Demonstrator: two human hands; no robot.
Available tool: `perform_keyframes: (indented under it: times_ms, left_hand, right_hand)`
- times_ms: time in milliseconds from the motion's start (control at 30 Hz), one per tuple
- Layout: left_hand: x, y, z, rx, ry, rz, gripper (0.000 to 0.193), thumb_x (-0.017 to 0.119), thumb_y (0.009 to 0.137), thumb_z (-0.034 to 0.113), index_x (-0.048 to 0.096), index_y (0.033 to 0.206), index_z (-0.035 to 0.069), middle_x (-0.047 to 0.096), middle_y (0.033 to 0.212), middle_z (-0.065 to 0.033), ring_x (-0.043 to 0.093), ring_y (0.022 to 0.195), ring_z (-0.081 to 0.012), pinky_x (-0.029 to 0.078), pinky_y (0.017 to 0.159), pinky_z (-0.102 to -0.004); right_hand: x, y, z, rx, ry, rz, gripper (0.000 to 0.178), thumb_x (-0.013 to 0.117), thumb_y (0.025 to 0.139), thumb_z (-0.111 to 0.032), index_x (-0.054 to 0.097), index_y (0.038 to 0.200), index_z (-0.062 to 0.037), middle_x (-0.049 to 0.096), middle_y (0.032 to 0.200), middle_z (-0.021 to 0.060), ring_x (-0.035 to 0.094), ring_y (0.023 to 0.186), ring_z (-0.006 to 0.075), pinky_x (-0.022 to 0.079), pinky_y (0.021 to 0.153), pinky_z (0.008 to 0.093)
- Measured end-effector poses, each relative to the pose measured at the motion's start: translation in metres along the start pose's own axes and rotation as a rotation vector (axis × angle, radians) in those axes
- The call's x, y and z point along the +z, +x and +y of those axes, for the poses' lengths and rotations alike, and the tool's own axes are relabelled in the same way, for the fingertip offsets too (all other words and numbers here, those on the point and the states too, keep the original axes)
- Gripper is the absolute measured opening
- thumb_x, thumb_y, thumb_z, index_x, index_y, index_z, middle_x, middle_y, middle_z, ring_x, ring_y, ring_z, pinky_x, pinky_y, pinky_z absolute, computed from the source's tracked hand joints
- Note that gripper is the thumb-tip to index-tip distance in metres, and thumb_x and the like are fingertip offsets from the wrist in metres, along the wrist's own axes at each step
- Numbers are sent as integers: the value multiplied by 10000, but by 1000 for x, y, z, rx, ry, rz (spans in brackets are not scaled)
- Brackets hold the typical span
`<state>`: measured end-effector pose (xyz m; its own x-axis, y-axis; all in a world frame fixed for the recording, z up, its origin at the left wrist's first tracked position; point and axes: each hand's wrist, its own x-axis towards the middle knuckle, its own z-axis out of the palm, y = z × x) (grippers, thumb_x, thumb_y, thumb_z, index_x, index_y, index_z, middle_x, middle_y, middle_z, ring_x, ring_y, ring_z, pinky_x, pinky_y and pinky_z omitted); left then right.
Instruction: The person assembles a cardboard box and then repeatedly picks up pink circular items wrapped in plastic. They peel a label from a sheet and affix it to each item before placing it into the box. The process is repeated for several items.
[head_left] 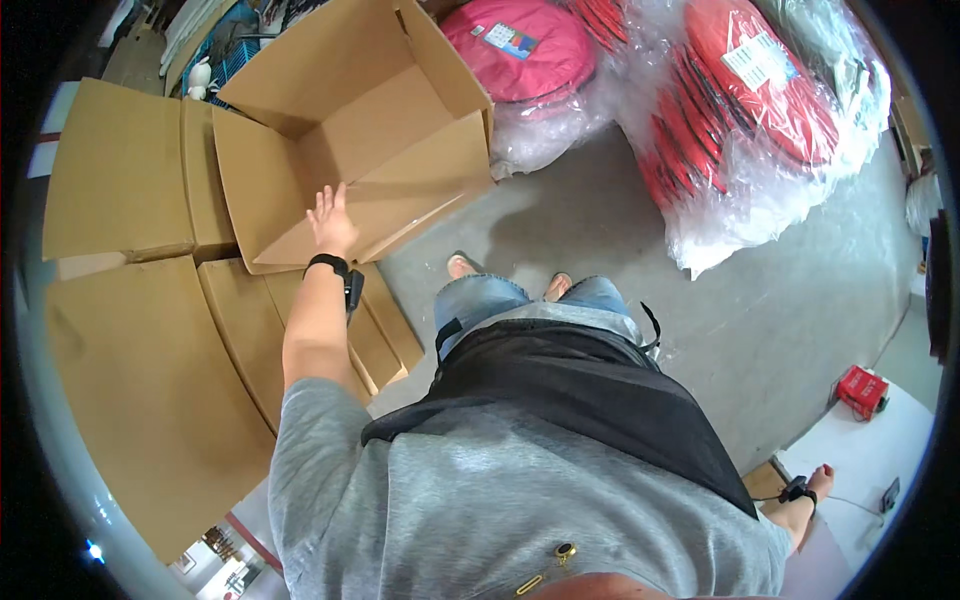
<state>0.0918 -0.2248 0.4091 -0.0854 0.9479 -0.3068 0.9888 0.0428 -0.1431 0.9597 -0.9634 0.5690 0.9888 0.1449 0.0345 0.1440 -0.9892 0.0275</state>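
Two bare hands show, well apart. The left hand (pixel 335 222) reaches forward to one open cardboard carton (pixel 377 118), its grip released, the fingers spread over the near flap; whether the palm presses on the cardboard I cannot tell. The carton sits ahead and to the left, mouth up, beside at least two more brown cartons (pixel 160 350) along the left side. The right hand (pixel 820 482) is far out to the right, over one white bench (pixel 850 455); it is too small there to tell whether its grip is clenched or holding something. Each wrist wears one black band, two in all. The bench carries one red box (pixel 862 392) and one small dark device (pixel 890 495).

Beyond the open carton stand at least two clear-bagged bundles: one of pink-red round fabric pieces (pixel 518 50) with one large label, and one of red pieces (pixel 740 110), stacked many deep, with a white label. Two feet show on the grey floor (pixel 620 220). One white figurine (pixel 199 78) is behind the cartons at upper left.
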Motion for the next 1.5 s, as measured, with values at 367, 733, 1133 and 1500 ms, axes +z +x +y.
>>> perform_keyframes:
  times_ms: [367, 733, 1133, 1500]
  left_hand:
    - [-18, 58, 71, 24, -12, -109, 821, 705, 666, 332, 255, 1335, 180, 353, 1328, -105, 310, 1237, -266, 190, 1031, -500]
    - [6, 123, 51, -134, -13, -240, 382, 413, 850, 445, 549, 989, 117, 556, 1085, -113, 497, 1048, -266, 364, 873, -489]
    - [49, 173, -53, 158, 51, -370, 404, 551, 762, 364, 609, 881, -18, 574, 925, -240, 531, 900, -391, 423, 769, -427]
    - [-74, 212, 71, -116, -172, -305, 581, 572, 685, 30, 414, 1244, 50, 420, 1235, -247, 400, 1161, -329, 319, 980, -370]
  right_hand:
    - [32, 24, -101, -167, 155, -74, 171, 515, 782, -124, 575, 882, 2, 610, 733, 82, 551, 643, 160, 445, 614, 292]
    - [58, -83, -306, -183, 364, -417, 70, 579, 729, -34, 575, 774, 19, 584, 669, 71, 543, 621, 117, 441, 579, 254]
    - [92, -76, -398, -180, 178, -512, 203, 588, 662, -148, 619, 789, 7, 623, 727, 161, 606, 687, 288, 483, 649, 356]
    - [112, 147, -755, -484, 560, -513, 267, 587, 749, -180, 607, 924, 19, 627, 811, 183, 610, 770, 257, 466, 703, 340]
